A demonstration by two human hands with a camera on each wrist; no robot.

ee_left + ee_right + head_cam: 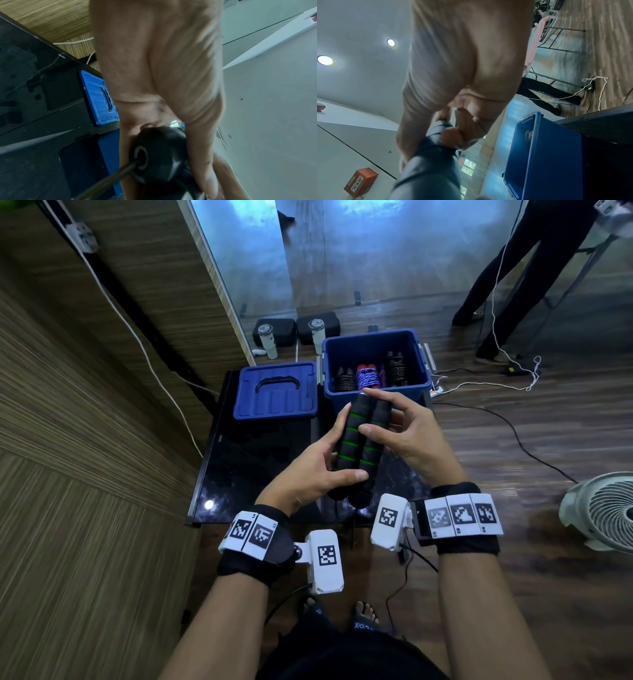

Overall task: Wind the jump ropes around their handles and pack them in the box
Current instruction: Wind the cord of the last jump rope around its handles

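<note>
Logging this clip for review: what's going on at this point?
A person holds a pair of black jump rope handles with green rings side by side in both hands, left hand low on them, right hand higher up. Their rope hangs below, not yet wound. Behind, the open blue box already holds three wound ropes; its lid lies beside it on the black table.

The rope (352, 529) drops out of sight behind the wrist cameras.

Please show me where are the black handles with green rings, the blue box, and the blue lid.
black handles (359, 436): head view, on the foam grips, between both hands.
blue box (376, 394): head view, on its near wall.
blue lid (274, 402): head view, on its ribbed top.
</note>
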